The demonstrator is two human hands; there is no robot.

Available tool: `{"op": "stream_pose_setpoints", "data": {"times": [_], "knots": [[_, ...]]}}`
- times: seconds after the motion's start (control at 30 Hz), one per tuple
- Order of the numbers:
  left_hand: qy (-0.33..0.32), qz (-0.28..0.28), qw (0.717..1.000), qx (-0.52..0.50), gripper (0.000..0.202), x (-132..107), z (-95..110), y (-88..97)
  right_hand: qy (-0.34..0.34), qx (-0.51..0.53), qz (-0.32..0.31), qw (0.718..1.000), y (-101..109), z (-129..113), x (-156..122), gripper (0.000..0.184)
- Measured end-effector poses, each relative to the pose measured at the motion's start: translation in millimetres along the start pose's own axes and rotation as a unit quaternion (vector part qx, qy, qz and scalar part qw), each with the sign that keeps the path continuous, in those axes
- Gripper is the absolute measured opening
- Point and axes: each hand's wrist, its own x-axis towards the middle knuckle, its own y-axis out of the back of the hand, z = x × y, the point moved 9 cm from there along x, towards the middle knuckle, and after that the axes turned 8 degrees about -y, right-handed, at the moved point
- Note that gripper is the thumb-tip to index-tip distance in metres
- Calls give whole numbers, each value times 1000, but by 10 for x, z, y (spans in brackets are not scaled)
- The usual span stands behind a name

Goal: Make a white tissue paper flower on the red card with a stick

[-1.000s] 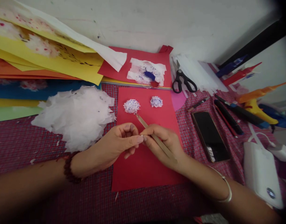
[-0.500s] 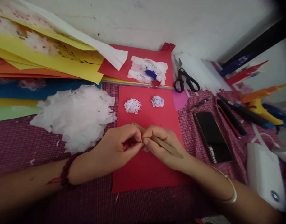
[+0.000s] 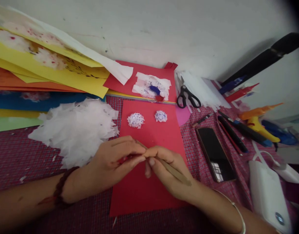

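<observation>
Over a red paper sheet (image 3: 139, 195), my two hands meet at the fingertips. My right hand (image 3: 167, 169) is closed around a thin brownish stick (image 3: 176, 174), whose wider flat end lies back across the palm. Against the right fingertips, my left hand (image 3: 112, 162) is closed in a pinch; whatever is between its fingers is hidden. Two crumpled white paper puffs with blue specks, a larger one (image 3: 136, 120) and a smaller one (image 3: 161, 116), sit on the sheet beyond my hands. Left of the sheet lies a heap of white tissue paper pieces (image 3: 78, 130).
At the back, a paint-smeared white paper (image 3: 146, 86) rests on red paper. Scissors (image 3: 187, 94), a phone (image 3: 215, 154), pens (image 3: 232, 135), a yellow glue gun (image 3: 261, 130) and a white box-shaped device (image 3: 268, 191) are on the right. Coloured sheets (image 3: 86, 81) are stacked at left.
The view has shifted, so the sheet and surrounding things appear lower. My left fingers have straightened and closed together at the right fingertips; the stick stays in my right hand.
</observation>
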Motion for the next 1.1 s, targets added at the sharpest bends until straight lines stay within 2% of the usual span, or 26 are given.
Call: {"op": "stream_pose_setpoints", "data": {"times": [0.1, 0.17, 0.2, 0.27, 0.33, 0.37, 0.43, 0.5, 0.57, 0.63, 0.83, 0.93, 1.0, 1.1], "knots": [[-145, -11, 985, 94, 23, -34, 209, 118, -32, 114, -40, 992, -61, 85, 5, 21], [-181, -25, 979, 89, 25, -48, 269, 139, -45, 171, -66, 982, -107, 111, 3, 23], [-167, -32, 983, 71, 23, -35, 259, 133, -47, 181, -76, 979, -125, 110, 0, 23], [-72, -36, 997, 5, 15, 8, 143, 86, -46, 147, -75, 985, -127, 97, -6, 20], [84, -20, 989, -117, 11, -11, -78, -27, -10, 50, -20, 998, -29, 34, -4, 17], [165, -2, 966, -199, 13, -63, -197, -115, 19, -5, 22, 1000, 42, -17, -6, 16], [289, 33, 885, -364, 21, -198, -366, -340, 80, -96, 99, 987, 156, -120, -22, 14], [349, 57, 809, -470, 28, -295, -447, -522, 118, -157, 130, 972, 180, -163, -20, 12], [373, 67, 774, -507, 33, -343, -493, -608, 135, -204, 133, 961, 152, -157, 2, 10], [384, 76, 765, -512, 33, -361, -522, -622, 148, -239, 139, 950, 132, -156, 13, 8], [390, 85, 766, -504, 31, -367, -514, -612, 169, -311, 138, 925, 84, -158, 14, 5], [389, 73, 784, -478, 31, -386, -519, -615, 194, -359, 136, 903, 41, -181, 11, 4], [376, 50, 820, -428, 32, -375, -516, -578, 208, -386, 137, 888, 17, -207, 12, 8], [305, -12, 908, -287, 29, -267, -447, -454, 182, -382, 154, 893, 61, -213, 46, 11]]}}
